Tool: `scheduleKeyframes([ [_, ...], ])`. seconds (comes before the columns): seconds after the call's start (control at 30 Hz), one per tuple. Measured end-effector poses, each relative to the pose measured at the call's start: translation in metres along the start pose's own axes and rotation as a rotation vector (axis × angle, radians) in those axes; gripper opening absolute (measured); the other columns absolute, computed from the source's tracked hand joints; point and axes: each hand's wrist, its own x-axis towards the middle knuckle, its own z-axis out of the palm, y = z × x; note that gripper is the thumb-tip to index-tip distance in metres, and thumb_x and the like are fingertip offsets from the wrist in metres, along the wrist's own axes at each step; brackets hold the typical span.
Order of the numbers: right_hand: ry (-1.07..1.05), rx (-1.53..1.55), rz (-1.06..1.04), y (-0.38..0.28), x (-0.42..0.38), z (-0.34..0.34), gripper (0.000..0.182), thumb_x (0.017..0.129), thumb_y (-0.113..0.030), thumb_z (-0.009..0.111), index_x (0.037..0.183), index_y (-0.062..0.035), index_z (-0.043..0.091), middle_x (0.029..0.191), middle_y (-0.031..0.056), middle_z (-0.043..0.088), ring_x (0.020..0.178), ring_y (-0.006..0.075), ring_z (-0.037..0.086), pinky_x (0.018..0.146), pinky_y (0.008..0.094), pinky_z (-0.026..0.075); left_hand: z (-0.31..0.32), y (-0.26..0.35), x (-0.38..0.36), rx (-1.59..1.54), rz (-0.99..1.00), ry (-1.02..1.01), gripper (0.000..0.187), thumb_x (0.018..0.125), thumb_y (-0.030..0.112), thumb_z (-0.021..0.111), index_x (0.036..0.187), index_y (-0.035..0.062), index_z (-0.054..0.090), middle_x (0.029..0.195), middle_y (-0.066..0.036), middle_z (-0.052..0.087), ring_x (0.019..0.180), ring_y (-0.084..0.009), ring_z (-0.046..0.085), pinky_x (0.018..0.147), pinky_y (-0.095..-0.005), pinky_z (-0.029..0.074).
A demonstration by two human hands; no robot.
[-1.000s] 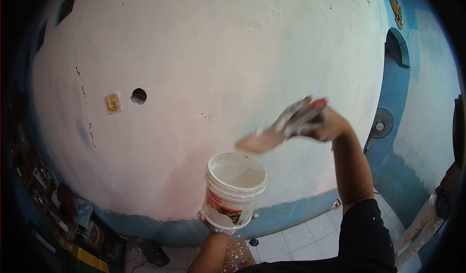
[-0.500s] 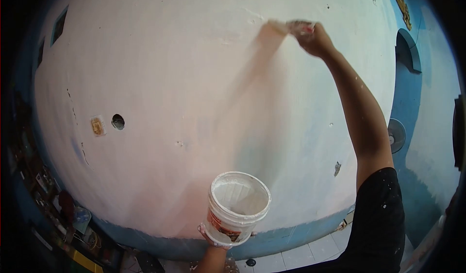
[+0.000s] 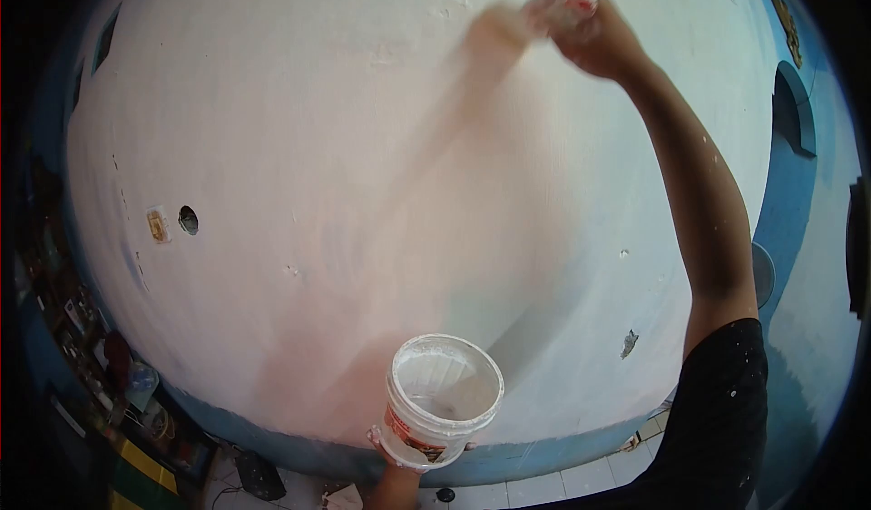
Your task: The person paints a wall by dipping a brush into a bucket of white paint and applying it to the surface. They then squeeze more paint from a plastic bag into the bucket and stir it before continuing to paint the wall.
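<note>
My right hand is raised high against the whitish wall, fingers closed around a paintbrush. Motion smears the brush, and its bristle end points left toward the wall; whether it touches cannot be told. Below, my left hand supports a white plastic bucket with a red-orange label, holding it from underneath and the side. White paint coats the bucket's rim and inner wall. Most of the left hand's fingers are hidden behind the bucket.
A round hole and a wall box are at left. Cluttered shelves stand at the left edge. A dark bag lies on the tiled floor. At right are a blue arched niche and a partly hidden fan.
My right hand and the brush have moved up and slightly right in the view. The bucket stays nearly in place in my left hand, a little lower. The camera's view of the wall has shifted.
</note>
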Motion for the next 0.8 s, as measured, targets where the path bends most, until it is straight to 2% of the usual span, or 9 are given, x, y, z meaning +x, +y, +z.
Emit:
scheduleKeyframes([
  [0.13, 0.016, -0.445, 0.066, 0.001, -0.013, 0.020, 0.017, 0.075, -0.007, 0.055, 0.089, -0.0077, 0.063, 0.094, 0.0061, 0.066, 0.081, 0.0240, 0.063, 0.070, 0.0312, 0.052, 0.000, -0.011, 0.000, -0.126, 0.025, 0.018, 0.109, 0.053, 0.068, 0.067, 0.140, 0.0312, 0.015, 0.144, -0.018, 0.009, 0.126, -0.0501, 0.021, 0.086, -0.0729, 0.034],
  [0.17, -0.327, -0.606, -0.025, -0.017, -0.029, 0.033, 0.013, 0.071, -0.009, 0.057, 0.084, -0.0091, 0.062, 0.091, 0.0052, 0.066, 0.077, 0.0234, 0.063, 0.064, 0.0338, 0.051, 0.007, -0.009, -0.001, -0.066, 0.016, -0.005, 0.108, 0.052, 0.067, 0.068, 0.140, 0.0313, 0.015, 0.144, -0.019, 0.010, 0.126, -0.0502, 0.021, 0.086, -0.0728, 0.035],
  [0.23, -0.310, -0.417, -0.432, -0.060, -0.072, 0.044, 0.010, 0.067, -0.010, 0.059, 0.076, -0.0115, 0.061, 0.089, 0.0075, 0.066, 0.072, 0.0194, 0.062, 0.060, 0.0345, 0.050, 0.010, -0.006, -0.002, -0.003, -0.005, -0.020, 0.109, 0.052, 0.066, 0.069, 0.140, 0.0308, 0.016, 0.144, -0.019, 0.010, 0.126, -0.0505, 0.021, 0.084, -0.0726, 0.036],
  [0.3, -0.706, -0.024, -0.237, -0.101, -0.078, 0.025, 0.008, 0.072, -0.007, 0.056, 0.077, -0.0092, 0.062, 0.085, 0.0096, 0.066, 0.072, 0.0209, 0.064, 0.063, 0.0322, 0.050, 0.005, -0.001, -0.011, 0.001, -0.031, 0.015, 0.110, 0.051, 0.066, 0.070, 0.140, 0.0297, 0.017, 0.144, -0.019, 0.010, 0.126, -0.0507, 0.020, 0.083, -0.0723, 0.036],
  [0.37, -0.538, 0.401, -0.191, -0.071, -0.070, 0.023, 0.019, 0.073, -0.006, 0.049, 0.083, -0.0069, 0.065, 0.070, 0.0142, 0.062, 0.068, 0.0301, 0.060, 0.066, 0.0331, 0.050, -0.001, -0.003, -0.026, -0.196, 0.004, 0.042, 0.108, 0.056, 0.069, 0.065, 0.141, 0.0291, 0.010, 0.145, -0.017, 0.003, 0.127, -0.0497, 0.019, 0.083, -0.0749, 0.034],
  [0.5, 0.130, 0.108, -0.067, 0.023, -0.014, 0.002, 0.015, 0.080, 0.003, 0.051, 0.091, -0.0004, 0.061, 0.093, 0.0092, 0.065, 0.078, 0.0176, 0.062, 0.072, 0.0295, 0.050, -0.001, 0.009, -0.036, -0.489, -0.020, -0.018, 0.101, 0.064, 0.072, 0.056, 0.141, 0.0286, 0.008, 0.146, -0.015, -0.001, 0.127, -0.0491, 0.018, 0.083, -0.0771, 0.030],
  [0.53, 0.215, 0.034, 0.221, 0.012, -0.010, -0.001, 0.020, 0.077, 0.002, 0.053, 0.094, -0.0027, 0.061, 0.095, 0.0103, 0.065, 0.081, 0.0208, 0.063, 0.071, 0.0297, 0.051, -0.002, 0.012, -0.040, -0.458, -0.033, -0.029, 0.099, 0.066, 0.072, 0.053, 0.141, 0.0282, 0.008, 0.146, -0.015, -0.001, 0.127, -0.0488, 0.018, 0.084, -0.0771, 0.030],
  [0.7, -0.083, -0.518, -0.249, -0.039, -0.074, 0.062, 0.025, 0.070, -0.009, 0.060, 0.095, -0.0065, 0.063, 0.101, 0.0131, 0.063, 0.084, 0.0242, 0.064, 0.066, 0.0336, 0.052, 0.007, 0.027, -0.065, -0.489, -0.037, -0.042, 0.084, 0.073, 0.064, 0.049, 0.140, 0.0256, 0.016, 0.143, -0.013, 0.011, 0.120, -0.0432, 0.029, 0.079, -0.0687, 0.037],
  [0.8, -0.451, -0.094, -0.315, -0.133, -0.120, 0.061, 0.028, 0.064, -0.009, 0.063, 0.093, -0.0097, 0.064, 0.093, 0.0095, 0.065, 0.068, 0.0231, 0.064, 0.054, 0.0339, 0.051, 0.018, 0.041, -0.084, -0.595, -0.033, -0.044, 0.075, 0.078, 0.059, 0.046, 0.139, 0.0241, 0.021, 0.141, -0.012, 0.019, 0.115, -0.0399, 0.036, 0.077, -0.0636, 0.041],
])
